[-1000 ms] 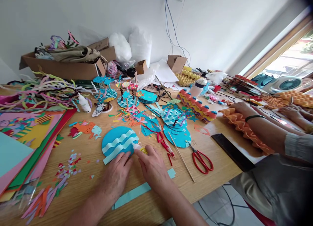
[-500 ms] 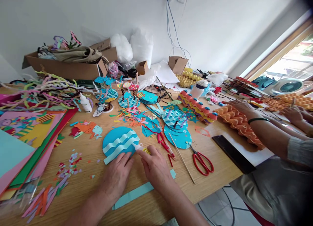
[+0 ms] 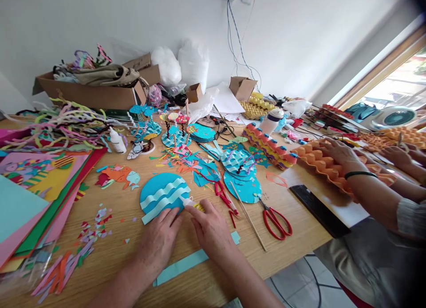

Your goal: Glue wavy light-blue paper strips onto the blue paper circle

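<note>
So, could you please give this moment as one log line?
left hand: on blue disc; right hand: holds glue bottle; red-handled scissors: on table

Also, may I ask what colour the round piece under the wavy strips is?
The round piece is blue; it shows best in the head view.

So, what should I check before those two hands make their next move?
1. Left hand touching the round blue paper disc: ok, at its lower edge.
2. Yellow-marked white nozzled bottle in the right hand: ok.
3. Bottle's tip releasing anything: cannot tell, too small.
4. Lowest pale-blue paper strip within the disc: not ok, its left end juts out.
5. Red-handled metal scissors clear of both hands: ok, lying to the right.
</note>
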{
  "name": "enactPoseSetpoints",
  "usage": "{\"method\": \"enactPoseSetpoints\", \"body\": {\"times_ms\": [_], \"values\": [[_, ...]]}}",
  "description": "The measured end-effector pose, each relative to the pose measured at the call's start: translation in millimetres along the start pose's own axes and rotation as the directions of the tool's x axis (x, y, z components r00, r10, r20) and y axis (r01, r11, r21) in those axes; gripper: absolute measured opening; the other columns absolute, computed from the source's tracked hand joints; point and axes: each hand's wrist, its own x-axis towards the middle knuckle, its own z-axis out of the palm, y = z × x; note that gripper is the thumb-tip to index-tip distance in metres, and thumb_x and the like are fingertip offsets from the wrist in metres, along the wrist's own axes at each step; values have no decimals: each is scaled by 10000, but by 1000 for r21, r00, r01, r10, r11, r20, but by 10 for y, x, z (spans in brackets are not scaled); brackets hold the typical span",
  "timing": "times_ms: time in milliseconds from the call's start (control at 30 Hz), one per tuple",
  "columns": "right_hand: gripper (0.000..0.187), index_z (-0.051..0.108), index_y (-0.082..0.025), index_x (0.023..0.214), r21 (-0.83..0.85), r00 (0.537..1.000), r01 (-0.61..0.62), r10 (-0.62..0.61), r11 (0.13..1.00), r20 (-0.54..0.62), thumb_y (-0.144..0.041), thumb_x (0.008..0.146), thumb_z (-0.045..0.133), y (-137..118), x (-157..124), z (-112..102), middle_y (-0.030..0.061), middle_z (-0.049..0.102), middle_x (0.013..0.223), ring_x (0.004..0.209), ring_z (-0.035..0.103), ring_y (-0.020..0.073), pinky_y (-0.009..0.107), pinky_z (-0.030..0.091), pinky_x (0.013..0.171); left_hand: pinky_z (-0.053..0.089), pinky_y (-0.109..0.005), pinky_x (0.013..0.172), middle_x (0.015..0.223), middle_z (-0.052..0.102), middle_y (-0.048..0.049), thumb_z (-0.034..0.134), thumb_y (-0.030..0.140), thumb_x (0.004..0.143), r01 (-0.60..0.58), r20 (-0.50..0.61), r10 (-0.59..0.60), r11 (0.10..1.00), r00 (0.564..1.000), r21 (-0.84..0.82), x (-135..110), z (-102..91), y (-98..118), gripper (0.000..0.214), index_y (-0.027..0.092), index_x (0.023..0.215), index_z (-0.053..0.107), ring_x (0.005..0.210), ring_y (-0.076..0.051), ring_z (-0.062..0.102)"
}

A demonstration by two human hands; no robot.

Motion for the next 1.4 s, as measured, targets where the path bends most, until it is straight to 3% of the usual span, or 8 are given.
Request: {"method": "enactPoseSetpoints", "body": {"times_ms": [433, 567, 667, 800, 933, 1067, 1233, 1400], "values": [[311, 588, -249, 1133, 342, 983, -48, 105, 938, -150, -198, 847, 478, 166, -229, -227, 69, 563, 958, 830, 562, 177, 289, 464, 720, 457, -385, 870, 1131, 607, -68, 305, 64, 844, 50, 12, -50, 999, 999, 6, -30, 46, 13, 367, 192, 1023, 599, 1022, -218, 526], [378, 520, -234, 1202, 534, 951, -105, 241, 839, -192, -306, 831, 522, 230, -230, -315, 74, 570, 1142, 1064, 514, 228, 337, 422, 877, 410, -364, 929, 1174, 600, -50, 317, 87, 838, 55, 56, -54, 998, 997, -19, -49, 95, -18, 371, 204, 1056, 594, 1072, -205, 517], [402, 525, -211, 1189, 678, 942, -167, 320, 716, -106, -398, 833, 507, 263, -132, -382, 68, 601, 1104, 972, 560, 225, 322, 448, 807, 425, -359, 908, 1213, 585, -44, 324, 78, 812, 50, 113, -47, 998, 992, -30, -49, 93, -24, 392, 202, 1065, 596, 1083, -217, 518], [388, 574, -209, 1120, 774, 957, -190, 290, 605, 8, -440, 810, 534, 265, 163, -476, 37, 623, 1014, 904, 555, 200, 280, 434, 759, 432, -353, 893, 1222, 584, -22, 317, 67, 803, 120, 146, -111, 991, 983, -58, -38, 60, 10, 419, 226, 1069, 599, 1079, -205, 521], [432, 564, -240, 1138, 871, 968, -191, 236, 453, 89, -355, 728, 635, 200, 641, -503, -2, 603, 1021, 915, 521, 171, 251, 395, 758, 451, -345, 852, 1216, 589, -35, 328, 80, 820, 109, 167, -102, 993, 981, -33, -26, 53, 37, 397, 215, 1066, 608, 1056, -211, 539], [384, 583, -189, 1002, 918, 980, -200, 78, 341, 185, -289, 639, 656, 67, 1197, -405, -19, 578, 839, 706, 495, 114, 219, 370, 617, 446, -336, 843, 1226, 581, -35, 345, 106, 848, 103, 158, -95, 994, 983, -45, -22, 50, 37, 364, 222, 1072, 607, 1059, -211, 539], [394, 527, -216, 930, 907, 981, -176, -6, 381, 193, -205, 562, 667, -147, 1810, -117, -43, 568, 791, 684, 515, 113, 216, 394, 605, 453, -348, 812, 1234, 571, -63, 420, 102, 833, 87, 201, -73, 994, 977, -61, -23, 31, 34, 315, 197, 1074, 598, 1055, -230, 537], [310, 564, -202, 853, 835, 975, -157, -54, 527, 217, -122, 574, 674, -353, 2231, 336, -60, 561, 682, 664, 530, 122, 231, 421, 611, 466, -362, 783, 1231, 566, -87, 491, 141, 820, 80, 144, -65, 991, 987, -105, -26, 65, 38, 248, 179, 1041, 598, 1046, -240, 531]]}}
